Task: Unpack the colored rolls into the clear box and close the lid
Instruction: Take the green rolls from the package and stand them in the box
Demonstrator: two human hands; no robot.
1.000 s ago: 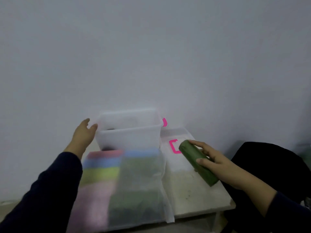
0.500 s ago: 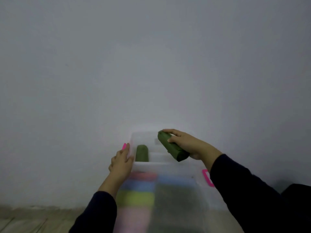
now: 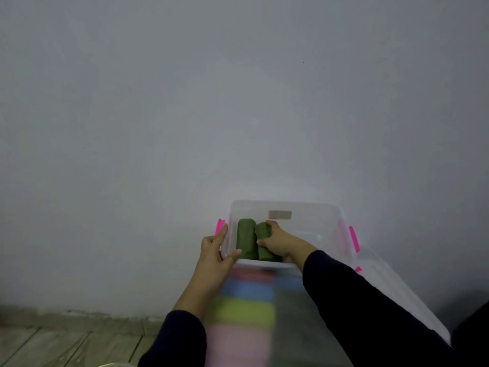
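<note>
Beside the clear box (image 3: 284, 207), lid (image 3: 391, 290); before it, blurred pack (image 3: 246, 311).

Dim, flat, grey-toned light with soft focus throughout.
A faint brighter patch on the wall (image 3: 264, 189) sits above the clear box (image 3: 328, 223); the coloured pack (image 3: 246, 311) smears with motion blur; floorboards (image 3: 53, 343) bend at the edge.

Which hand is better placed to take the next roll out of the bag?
Probably the right hand. It is only setting the second green roll beside the first green roll, so it soon frees. The left hand grips the clear box corner, steadying it.
</note>
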